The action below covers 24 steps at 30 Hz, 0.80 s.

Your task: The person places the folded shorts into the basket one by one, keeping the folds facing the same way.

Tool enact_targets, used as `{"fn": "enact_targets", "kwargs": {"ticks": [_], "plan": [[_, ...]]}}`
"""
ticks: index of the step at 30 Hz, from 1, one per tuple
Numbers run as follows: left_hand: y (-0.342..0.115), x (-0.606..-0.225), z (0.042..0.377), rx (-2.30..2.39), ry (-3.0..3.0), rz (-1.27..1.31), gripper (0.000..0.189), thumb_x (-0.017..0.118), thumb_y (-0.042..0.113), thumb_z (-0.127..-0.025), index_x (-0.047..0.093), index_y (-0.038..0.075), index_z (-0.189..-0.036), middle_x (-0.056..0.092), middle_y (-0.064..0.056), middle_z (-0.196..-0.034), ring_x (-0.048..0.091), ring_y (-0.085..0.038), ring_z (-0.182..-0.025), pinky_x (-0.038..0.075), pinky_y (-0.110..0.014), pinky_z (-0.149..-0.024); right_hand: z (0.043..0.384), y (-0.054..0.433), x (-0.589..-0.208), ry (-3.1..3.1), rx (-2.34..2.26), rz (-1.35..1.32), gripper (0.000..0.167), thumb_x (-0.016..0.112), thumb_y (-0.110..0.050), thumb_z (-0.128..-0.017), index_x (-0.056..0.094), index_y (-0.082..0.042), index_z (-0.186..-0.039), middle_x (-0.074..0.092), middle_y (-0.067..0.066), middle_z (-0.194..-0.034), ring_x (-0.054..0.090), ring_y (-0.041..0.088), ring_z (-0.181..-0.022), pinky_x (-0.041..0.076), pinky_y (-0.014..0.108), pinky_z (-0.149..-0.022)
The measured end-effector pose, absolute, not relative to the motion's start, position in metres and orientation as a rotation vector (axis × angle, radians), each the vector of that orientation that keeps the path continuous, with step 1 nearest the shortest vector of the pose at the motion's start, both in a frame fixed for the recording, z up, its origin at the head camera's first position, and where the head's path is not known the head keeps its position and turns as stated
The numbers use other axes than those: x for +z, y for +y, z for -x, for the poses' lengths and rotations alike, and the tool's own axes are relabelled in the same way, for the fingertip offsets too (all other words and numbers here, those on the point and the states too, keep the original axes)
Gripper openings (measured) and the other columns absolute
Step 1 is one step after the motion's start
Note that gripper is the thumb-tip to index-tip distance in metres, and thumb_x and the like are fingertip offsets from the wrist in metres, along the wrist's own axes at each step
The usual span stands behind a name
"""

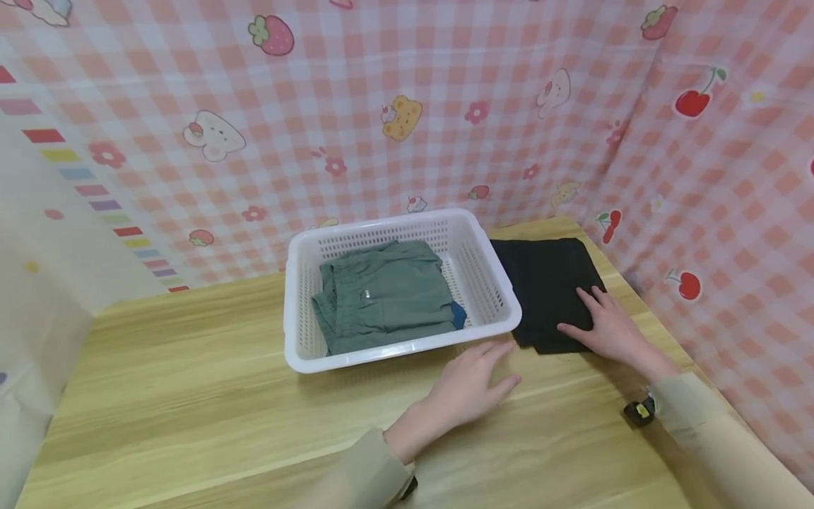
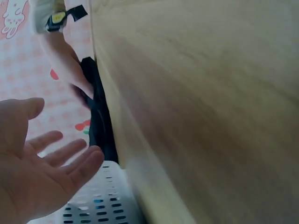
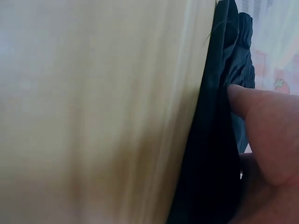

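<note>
A folded black garment [image 1: 547, 290] lies on the table just right of the basket. My right hand [image 1: 607, 325] rests on its right part, fingers spread over the cloth. In the right wrist view the thumb [image 3: 247, 100] presses on the dark layers [image 3: 210, 140], which show a gathered band. My left hand [image 1: 470, 382] hovers by the basket's front right corner, holding nothing, its fingers loosely extended and thumb apart. Folded green elastic-waisted bottoms [image 1: 388, 293] lie in the white plastic basket [image 1: 407, 346], and a bit of blue cloth [image 1: 458, 315] peeks out at their right side.
The wood-grain table [image 1: 178, 396] carries the basket near its back edge. A pink checked curtain [image 1: 381, 162] hangs right behind it, and another curtain side [image 1: 731, 212] borders the table's right edge. Both wrists wear dark straps, one with a yellow-marked buckle [image 1: 639, 411].
</note>
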<state>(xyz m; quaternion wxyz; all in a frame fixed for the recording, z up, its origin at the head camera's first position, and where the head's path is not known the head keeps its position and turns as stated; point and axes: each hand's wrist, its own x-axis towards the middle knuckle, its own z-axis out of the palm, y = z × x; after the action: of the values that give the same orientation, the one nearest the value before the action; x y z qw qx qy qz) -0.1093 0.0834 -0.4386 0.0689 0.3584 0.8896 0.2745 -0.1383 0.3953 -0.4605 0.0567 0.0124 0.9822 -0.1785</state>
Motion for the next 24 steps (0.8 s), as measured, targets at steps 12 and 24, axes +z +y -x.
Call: {"fn": "enact_targets", "kwargs": {"ticks": [12, 24], "plan": [[0.096, -0.448, 0.120, 1.061, 2.643, -0.804, 0.046, 0.063, 0.031, -0.104, 0.061, 0.012, -0.146, 0.068, -0.006, -0.147, 0.066, -0.027, -0.134, 0.056, -0.041, -0.110, 0.097, 0.392, -0.451, 2.951, -0.512, 0.013, 0.095, 0.078, -0.048, -0.091, 0.039, 0.011, -0.154, 0.030, 0.048, -0.157, 0.036, 0.069, -0.139, 0.037, 0.078, -0.113], [0.153, -0.507, 0.135, 1.253, 2.597, -0.548, 0.071, 0.067, 0.042, -0.100, 0.040, 0.023, -0.163, 0.047, -0.007, -0.166, 0.055, -0.028, -0.147, 0.051, -0.044, -0.117, 0.118, 0.409, -0.442, 2.978, -0.670, -0.128, 0.095, 0.072, -0.043, -0.098, 0.027, 0.017, -0.157, 0.032, 0.051, -0.153, 0.037, 0.066, -0.138, 0.035, 0.075, -0.114]]}}
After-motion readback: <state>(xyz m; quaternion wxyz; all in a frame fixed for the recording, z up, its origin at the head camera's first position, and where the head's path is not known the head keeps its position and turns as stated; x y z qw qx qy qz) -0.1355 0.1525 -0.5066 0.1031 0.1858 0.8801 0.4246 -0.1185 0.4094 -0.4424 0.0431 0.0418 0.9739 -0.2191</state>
